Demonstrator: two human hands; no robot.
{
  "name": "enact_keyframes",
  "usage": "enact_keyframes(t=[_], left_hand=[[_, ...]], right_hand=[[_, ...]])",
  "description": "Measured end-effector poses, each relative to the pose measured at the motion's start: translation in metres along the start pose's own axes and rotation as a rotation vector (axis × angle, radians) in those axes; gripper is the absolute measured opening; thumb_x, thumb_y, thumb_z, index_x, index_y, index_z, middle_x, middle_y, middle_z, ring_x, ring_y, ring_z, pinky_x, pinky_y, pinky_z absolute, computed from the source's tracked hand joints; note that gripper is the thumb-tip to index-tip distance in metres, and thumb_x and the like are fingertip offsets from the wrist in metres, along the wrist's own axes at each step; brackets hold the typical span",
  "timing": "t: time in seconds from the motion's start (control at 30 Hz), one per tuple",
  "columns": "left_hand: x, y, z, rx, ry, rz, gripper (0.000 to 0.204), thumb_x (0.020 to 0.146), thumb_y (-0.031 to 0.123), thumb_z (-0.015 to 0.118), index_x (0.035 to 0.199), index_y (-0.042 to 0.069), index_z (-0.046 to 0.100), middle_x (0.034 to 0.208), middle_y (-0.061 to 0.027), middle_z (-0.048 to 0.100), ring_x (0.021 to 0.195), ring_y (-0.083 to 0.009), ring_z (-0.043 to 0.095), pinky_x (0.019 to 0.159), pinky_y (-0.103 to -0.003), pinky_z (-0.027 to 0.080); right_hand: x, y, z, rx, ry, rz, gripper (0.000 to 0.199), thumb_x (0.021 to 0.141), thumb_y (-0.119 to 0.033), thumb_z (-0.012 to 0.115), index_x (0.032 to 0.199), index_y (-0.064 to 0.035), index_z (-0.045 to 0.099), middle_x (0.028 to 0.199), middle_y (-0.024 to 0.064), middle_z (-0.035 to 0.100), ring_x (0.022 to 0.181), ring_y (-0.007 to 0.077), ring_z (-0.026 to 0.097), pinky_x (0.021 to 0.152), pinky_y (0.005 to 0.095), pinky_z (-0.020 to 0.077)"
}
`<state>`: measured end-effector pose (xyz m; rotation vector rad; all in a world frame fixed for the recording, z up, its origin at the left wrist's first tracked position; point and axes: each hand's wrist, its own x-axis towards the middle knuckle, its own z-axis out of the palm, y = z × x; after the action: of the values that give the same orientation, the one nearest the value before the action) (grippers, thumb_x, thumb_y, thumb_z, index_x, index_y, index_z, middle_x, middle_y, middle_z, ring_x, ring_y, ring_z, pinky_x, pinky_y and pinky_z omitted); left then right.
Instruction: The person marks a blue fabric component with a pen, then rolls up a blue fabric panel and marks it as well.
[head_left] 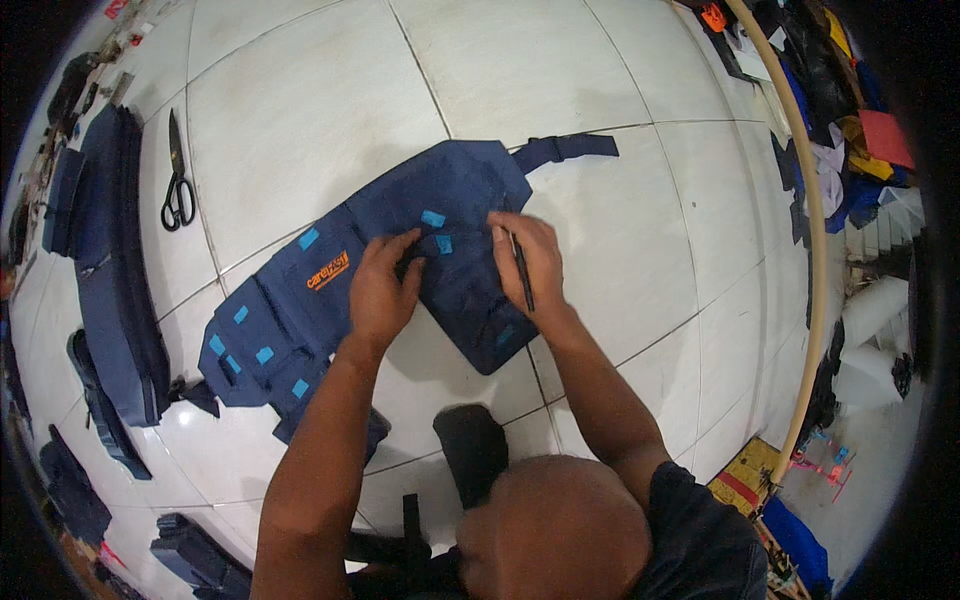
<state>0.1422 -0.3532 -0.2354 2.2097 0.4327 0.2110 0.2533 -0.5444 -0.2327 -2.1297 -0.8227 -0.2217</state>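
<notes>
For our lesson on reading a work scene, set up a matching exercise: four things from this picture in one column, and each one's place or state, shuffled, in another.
1. scissors
2. navy fabric piece
3. pen
4. light blue tags

a. stuck on the navy fabric
b. held in the right hand
c. lying alone on the tiles, far left
d. spread flat under both hands, the left hand pressing it

Pairs: 1-c, 2-d, 3-b, 4-a

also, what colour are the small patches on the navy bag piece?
Light blue patches on the navy bag piece; seen in the head view.
</notes>
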Motion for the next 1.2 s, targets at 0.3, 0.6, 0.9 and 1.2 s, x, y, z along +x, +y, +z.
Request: enact_keyframes(t=[0.3,0.6,0.9,1.2], left_hand=[[-0.126,-0.045,-0.127,-0.024,0.452,-0.236,0.014,0.095,0.006,0.064,0.108,0.002,0.066,0.092,-0.0031,0.061,0.068,-0.006,0.046,0.056,-0.023,0.038],[-0.265,-0.107,-0.13,0.166,0.363,-0.528,0.032,0.09,0.013,0.07,0.119,0.003,0.061,0.093,-0.0132,0.063,0.08,-0.0237,0.061,0.069,-0.035,0.05],[-0.266,-0.077,-0.102,-0.002,0.358,-0.583,0.042,0.089,0.016,0.072,0.124,0.0,0.056,0.114,-0.0211,0.064,0.102,-0.0372,0.064,0.089,-0.042,0.051],[-0.273,-0.067,-0.101,0.062,0.253,-0.681,0.046,0.086,0.027,0.072,0.12,0.002,0.054,0.111,-0.02,0.062,0.1,-0.0374,0.065,0.084,-0.045,0.053]], right_hand=[[-0.01,-0.005,0.005,0.01,0.09,-0.011,0.022,0.095,-0.005,0.058,0.114,-0.0013,0.068,0.1,0.0187,0.069,0.095,0.0349,0.065,0.088,0.0427,0.0473],[-0.058,-0.12,0.071,0.421,-0.243,-0.073,0.019,0.091,-0.002,0.063,0.109,-0.001,0.068,0.099,0.0143,0.066,0.086,0.0255,0.065,0.075,0.0354,0.0521],[-0.122,-0.188,0.129,0.514,-0.48,-0.036,0.014,0.089,-0.007,0.069,0.102,-0.0016,0.069,0.096,0.0129,0.07,0.088,0.0248,0.069,0.078,0.0345,0.0543],[-0.096,-0.192,0.148,0.496,-0.349,-0.037,0.013,0.091,-0.01,0.067,0.101,-0.0015,0.065,0.095,0.013,0.069,0.086,0.0257,0.07,0.077,0.0362,0.0553]])
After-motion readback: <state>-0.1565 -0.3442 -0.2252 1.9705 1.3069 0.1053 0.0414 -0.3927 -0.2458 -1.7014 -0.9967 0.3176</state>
